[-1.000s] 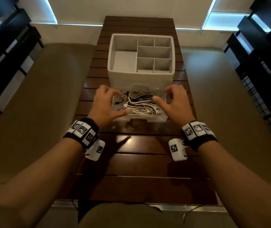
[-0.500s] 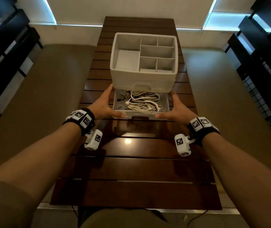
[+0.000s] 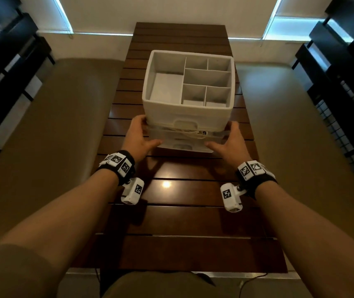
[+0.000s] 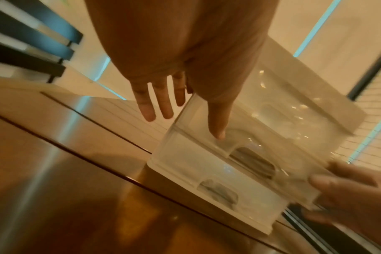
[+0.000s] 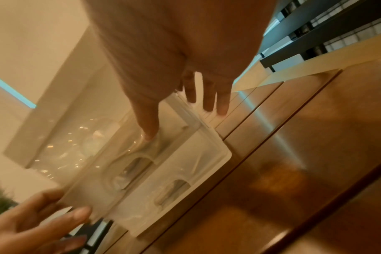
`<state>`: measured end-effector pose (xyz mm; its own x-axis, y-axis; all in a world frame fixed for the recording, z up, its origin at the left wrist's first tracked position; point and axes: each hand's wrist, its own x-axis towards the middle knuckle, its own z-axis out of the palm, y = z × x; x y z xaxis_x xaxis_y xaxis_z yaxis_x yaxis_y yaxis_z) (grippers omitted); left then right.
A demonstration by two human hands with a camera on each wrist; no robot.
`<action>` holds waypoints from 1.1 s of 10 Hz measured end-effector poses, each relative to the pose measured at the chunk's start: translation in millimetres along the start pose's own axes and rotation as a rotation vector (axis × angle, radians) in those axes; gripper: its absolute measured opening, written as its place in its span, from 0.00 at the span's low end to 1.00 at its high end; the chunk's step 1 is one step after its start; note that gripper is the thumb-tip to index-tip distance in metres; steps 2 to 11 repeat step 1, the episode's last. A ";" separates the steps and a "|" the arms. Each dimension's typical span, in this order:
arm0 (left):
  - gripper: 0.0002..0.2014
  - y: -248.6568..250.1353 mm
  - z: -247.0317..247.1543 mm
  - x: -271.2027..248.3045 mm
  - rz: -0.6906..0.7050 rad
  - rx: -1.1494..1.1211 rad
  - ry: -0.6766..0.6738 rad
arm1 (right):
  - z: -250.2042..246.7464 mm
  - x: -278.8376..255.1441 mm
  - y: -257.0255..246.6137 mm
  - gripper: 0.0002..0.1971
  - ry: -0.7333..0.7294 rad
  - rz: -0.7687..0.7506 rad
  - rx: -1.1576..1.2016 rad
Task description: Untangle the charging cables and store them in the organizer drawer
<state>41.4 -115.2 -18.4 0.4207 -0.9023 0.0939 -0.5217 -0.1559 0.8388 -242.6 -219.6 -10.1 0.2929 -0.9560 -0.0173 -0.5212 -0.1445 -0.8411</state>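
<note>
1. Left hand [image 3: 138, 136] and right hand [image 3: 228, 140]: fingers straight, flanking the clear drawer [image 3: 184, 137], thumbs pressed on its front.
2. Charging cables [image 3: 193, 132] lie inside the drawer, between the hands.
3. Drawer is nearly home in the white organizer [image 3: 187, 114] on the counter [image 3: 171, 222].
4. Judged remaining: the last push shut.

White cables [image 3: 193, 132] lie in the clear drawer [image 3: 184, 137], nearly shut inside the white organizer [image 3: 187, 117]
</note>
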 end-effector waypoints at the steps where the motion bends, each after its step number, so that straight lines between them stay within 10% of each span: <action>1: 0.41 4.0 -0.8 -12.3 0.022 0.053 0.141 | -0.3 -19.1 -0.8 0.31 0.309 -0.108 -0.120; 11: 0.41 4.0 -0.8 -12.3 0.022 0.053 0.141 | -0.3 -19.1 -0.8 0.31 0.309 -0.108 -0.120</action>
